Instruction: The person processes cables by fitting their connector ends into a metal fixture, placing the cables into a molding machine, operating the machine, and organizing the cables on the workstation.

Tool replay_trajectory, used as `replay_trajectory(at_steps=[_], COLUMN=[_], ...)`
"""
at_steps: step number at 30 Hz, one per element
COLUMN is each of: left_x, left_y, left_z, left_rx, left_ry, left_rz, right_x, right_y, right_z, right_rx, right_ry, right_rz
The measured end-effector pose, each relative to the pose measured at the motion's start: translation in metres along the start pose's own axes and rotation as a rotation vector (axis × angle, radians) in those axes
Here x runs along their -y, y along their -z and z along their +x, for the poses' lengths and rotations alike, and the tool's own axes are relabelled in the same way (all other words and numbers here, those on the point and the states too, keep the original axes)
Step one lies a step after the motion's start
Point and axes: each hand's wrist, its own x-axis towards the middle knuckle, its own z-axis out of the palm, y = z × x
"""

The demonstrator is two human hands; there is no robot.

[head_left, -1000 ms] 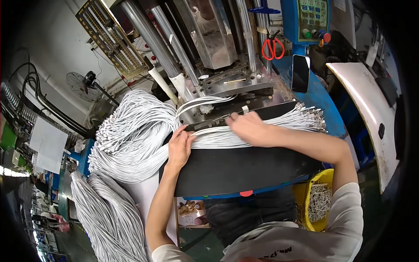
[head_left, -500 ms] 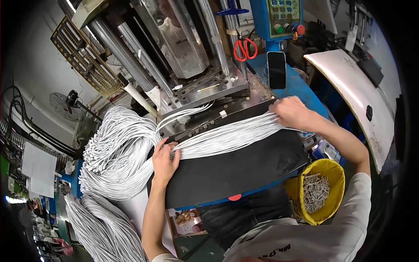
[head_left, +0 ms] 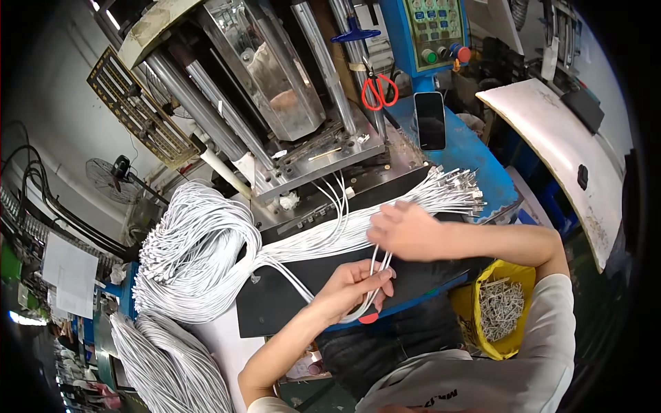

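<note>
A thick bundle of white cables (head_left: 206, 255) lies across a black mat (head_left: 289, 296) in front of a moulding press (head_left: 275, 89), its metal-tipped ends (head_left: 458, 193) fanned out to the right. My right hand (head_left: 406, 230) rests on the bundle near those ends and pinches a few cables. My left hand (head_left: 354, 286) sits just below it over the mat, fingers curled round a looped white cable that hangs off the mat's front edge. A few single cables (head_left: 337, 199) run up into the press's lower mould plate (head_left: 323, 162).
A yellow bin (head_left: 496, 310) of small metal parts stands at my right knee. Red scissors (head_left: 377, 91), a dark phone (head_left: 431, 120) and a control panel (head_left: 434, 27) are behind on the blue bench. More cable bundles (head_left: 165, 365) hang at lower left. A white curved panel (head_left: 558, 144) is at right.
My right hand drew back leftward from the cable tips to mid-bundle. My left hand moved right from the bundle's left part and took up a looped cable. The view shifted closer.
</note>
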Motion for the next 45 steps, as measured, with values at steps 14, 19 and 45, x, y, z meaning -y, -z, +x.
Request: replay_trajectory(at_steps=[14, 19, 45], left_x=[0.031, 0.04, 0.083], left_y=[0.017, 0.024, 0.042], left_z=[-0.018, -0.025, -0.012], left_rx=[-0.166, -0.264, -0.375], left_ry=[-0.001, -0.046, -0.152], left_rz=[-0.357, -0.215, -0.312], right_x=[0.02, -0.024, 0.021], right_y=[0.025, 0.003, -0.009], right_z=[0.014, 0.056, 0.011], right_rx=[0.266, 0.322, 0.358], right_ry=[0.07, -0.495, -0.748], right_rz=[0.78, 1.246, 1.792])
